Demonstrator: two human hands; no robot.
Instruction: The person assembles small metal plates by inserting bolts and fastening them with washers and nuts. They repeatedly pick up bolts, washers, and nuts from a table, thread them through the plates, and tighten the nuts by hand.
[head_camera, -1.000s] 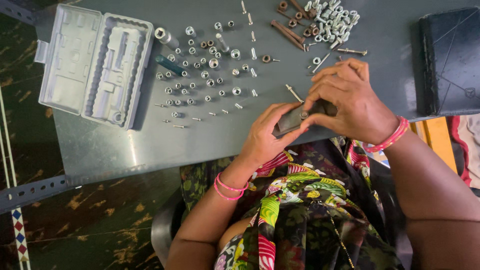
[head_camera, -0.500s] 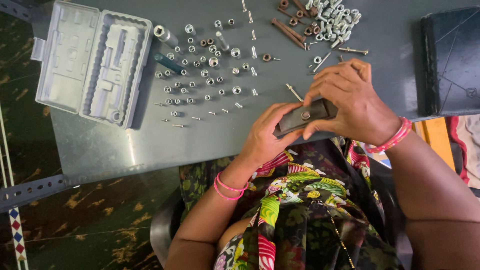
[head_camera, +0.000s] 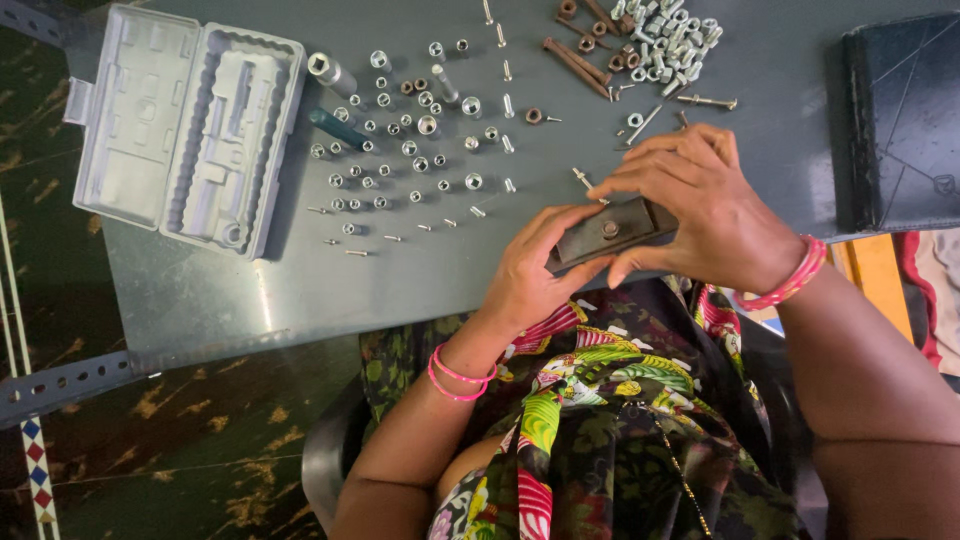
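Observation:
A dark flat metal plate (head_camera: 606, 233) with a bolt or nut at its middle sits just above the near edge of the grey table (head_camera: 300, 280). My left hand (head_camera: 535, 268) holds its left end from below. My right hand (head_camera: 700, 215) grips its right end, fingers curled over the top. Both wrists wear pink bangles. A loose screw (head_camera: 583, 180) lies just beyond my fingertips.
Rows of small sockets, nuts and screws (head_camera: 420, 150) lie spread mid-table. An open grey tool case (head_camera: 185, 130) rests at the left. Rusty bolts and a heap of silver nuts (head_camera: 650, 45) are at the back. A dark case (head_camera: 905, 120) is at the right.
The plate has tilted flatter between my hands, so its face with the central bolt shows. Both hands stayed in place at the table's edge.

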